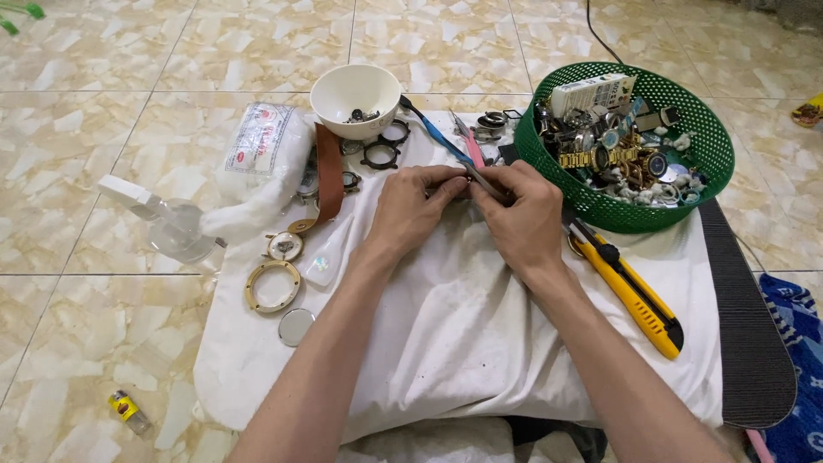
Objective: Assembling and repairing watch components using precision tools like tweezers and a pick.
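Small part pinched in left hand [417,206]; thin metal tool [482,182] gripped by right hand [520,216]; part should be steadied low over white cloth [463,334].

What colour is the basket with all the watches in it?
Green. The basket shows best in the head view, just beyond the right hand.

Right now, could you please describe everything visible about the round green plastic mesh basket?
The round green plastic mesh basket sits upright at the cloth's far right corner, partly on the tiled floor. Its lattice wall flares outward to a solid rim. It holds a heap of wristwatches, gold bracelets, loose watch parts and a small white box. Its near wall meets the white cloth; neither hand touches it.
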